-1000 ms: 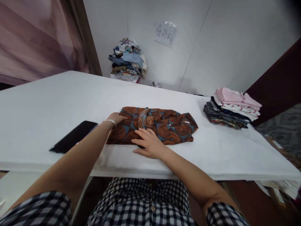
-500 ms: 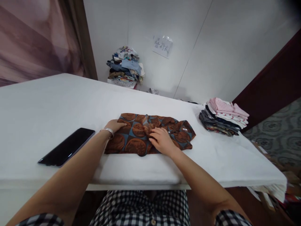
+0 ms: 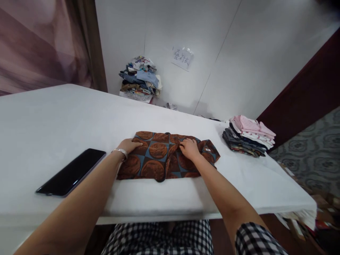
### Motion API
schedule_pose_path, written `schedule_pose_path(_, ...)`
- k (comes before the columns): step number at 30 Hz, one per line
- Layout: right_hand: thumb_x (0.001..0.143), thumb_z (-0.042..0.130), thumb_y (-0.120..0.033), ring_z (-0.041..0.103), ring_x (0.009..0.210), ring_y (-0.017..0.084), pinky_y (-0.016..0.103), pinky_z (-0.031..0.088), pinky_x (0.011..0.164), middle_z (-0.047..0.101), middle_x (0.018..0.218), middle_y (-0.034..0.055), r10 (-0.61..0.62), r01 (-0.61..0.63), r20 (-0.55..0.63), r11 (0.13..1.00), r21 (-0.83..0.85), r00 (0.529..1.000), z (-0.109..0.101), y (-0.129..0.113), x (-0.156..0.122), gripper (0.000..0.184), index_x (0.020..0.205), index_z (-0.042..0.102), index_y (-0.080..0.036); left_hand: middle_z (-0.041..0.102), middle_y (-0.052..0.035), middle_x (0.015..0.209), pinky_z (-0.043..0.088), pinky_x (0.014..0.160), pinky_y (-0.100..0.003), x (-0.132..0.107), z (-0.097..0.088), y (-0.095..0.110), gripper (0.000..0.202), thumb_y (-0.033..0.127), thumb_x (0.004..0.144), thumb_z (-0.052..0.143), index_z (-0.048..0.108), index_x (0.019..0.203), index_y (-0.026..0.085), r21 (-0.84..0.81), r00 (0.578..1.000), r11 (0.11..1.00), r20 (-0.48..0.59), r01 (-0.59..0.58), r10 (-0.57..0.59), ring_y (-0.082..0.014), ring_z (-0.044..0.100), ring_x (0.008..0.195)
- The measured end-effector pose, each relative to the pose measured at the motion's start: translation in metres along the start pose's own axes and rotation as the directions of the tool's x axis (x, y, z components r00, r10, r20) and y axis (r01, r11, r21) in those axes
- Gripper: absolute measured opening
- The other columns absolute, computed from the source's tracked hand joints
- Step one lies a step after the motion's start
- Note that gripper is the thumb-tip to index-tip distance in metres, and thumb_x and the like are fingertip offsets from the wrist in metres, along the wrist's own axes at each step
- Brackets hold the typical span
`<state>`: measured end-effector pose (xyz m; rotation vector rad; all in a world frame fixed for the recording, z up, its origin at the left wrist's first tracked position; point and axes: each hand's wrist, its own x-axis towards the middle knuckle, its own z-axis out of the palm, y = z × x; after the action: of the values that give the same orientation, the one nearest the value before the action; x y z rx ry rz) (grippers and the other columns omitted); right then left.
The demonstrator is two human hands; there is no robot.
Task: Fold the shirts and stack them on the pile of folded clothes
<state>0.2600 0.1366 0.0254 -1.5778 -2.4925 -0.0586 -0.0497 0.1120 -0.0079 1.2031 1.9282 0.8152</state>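
Observation:
A folded brown shirt with large round prints and blue patches lies flat on the white table. Its collar end, with a small label, points right. My left hand, a silver bracelet on its wrist, rests at the shirt's upper left edge with fingers stretched over the cloth. Near the collar, my right hand lies on the fabric, fingers spread and slightly bent. Some cloth under both palms is hidden.
A black phone lies left of my left forearm on the white table. Folded clothes are stacked at the right, and a taller clothes pile stands behind the table's far edge. A handwritten sign hangs on the wall.
My right hand has slid right and away from me along the shirt, and the bunched cloth in its middle now lies flatter. My left hand stays at the left edge.

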Motion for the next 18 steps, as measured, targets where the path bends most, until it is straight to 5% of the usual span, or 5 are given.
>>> schedule_pose_path(3, 0.092, 0.047, -0.029, 0.05, 0.117, 0.022, 0.042, 0.032, 0.102, 0.064, 0.117, 0.008, -0.216, 0.234, -0.113, 0.954, 0.187, 0.97, -0.002, -0.023, -0.024, 0.025, 0.105, 0.067, -0.021, 0.073, -0.0074, 0.078, 0.053, 0.062, -0.03, 0.0, -0.001, 0.0, 0.031, 0.042, 0.061, 0.072, 0.072, 0.081, 0.017, -0.035, 1.0, 0.999, 0.017, 0.021, -0.02, -0.0241, 0.068, 0.074)
schedule_pose_path(7, 0.092, 0.05, -0.04, 0.041, 0.128, 0.02, 0.037, 0.032, 0.104, 0.056, 0.13, 0.0096, -0.595, 0.621, -0.185, 0.723, 0.302, 0.782, 0.001, -0.063, -0.065, 0.036, 0.12, 0.059, -0.019, 0.073, -0.0068, 0.077, 0.052, 0.066, -0.029, -0.002, -0.002, 0.002, 0.035, 0.044, 0.058, 0.073, 0.072, 0.08, 0.016, 0.039, 1.0, 0.999, -0.016, -0.001, 0.002, -0.0245, 0.067, 0.077)
schedule_pose_path(10, 0.09, 0.054, -0.039, 0.047, 0.115, 0.02, 0.037, 0.032, 0.1, 0.063, 0.115, 0.0092, -0.734, 0.733, -0.107, 0.635, 0.243, 0.671, 0.007, -0.075, -0.082, 0.032, 0.113, 0.061, -0.018, 0.073, -0.0067, 0.078, 0.051, 0.067, -0.029, -0.004, -0.002, 0.004, 0.035, 0.045, 0.06, 0.071, 0.072, 0.081, 0.016, 0.066, 1.0, 0.998, -0.027, -0.004, 0.006, -0.0241, 0.067, 0.079)
schedule_pose_path(14, 0.09, 0.049, -0.018, 0.048, 0.087, 0.018, 0.035, 0.033, 0.093, 0.061, 0.081, 0.0048, -0.673, 0.677, -0.078, 0.734, 0.048, 0.736, 0.014, -0.069, -0.08, 0.017, 0.086, 0.066, -0.017, 0.073, -0.0071, 0.078, 0.051, 0.066, -0.029, -0.007, -0.001, 0.005, 0.037, 0.045, 0.06, 0.072, 0.072, 0.082, 0.016, 0.034, 1.0, 0.999, -0.029, 0.013, -0.012, -0.0235, 0.066, 0.077)
schedule_pose_path(18, 0.09, 0.043, -0.01, 0.044, 0.082, 0.018, 0.034, 0.031, 0.091, 0.057, 0.079, 0.0052, -0.546, 0.541, -0.167, 0.837, -0.081, 0.821, 0.009, -0.053, -0.074, 0.024, 0.08, 0.064, -0.017, 0.073, -0.0071, 0.078, 0.051, 0.066, -0.03, -0.009, 0.001, 0.004, 0.038, 0.045, 0.057, 0.074, 0.072, 0.082, 0.017, -0.055, 1.0, 0.998, -0.028, 0.009, -0.011, -0.0225, 0.066, 0.074)
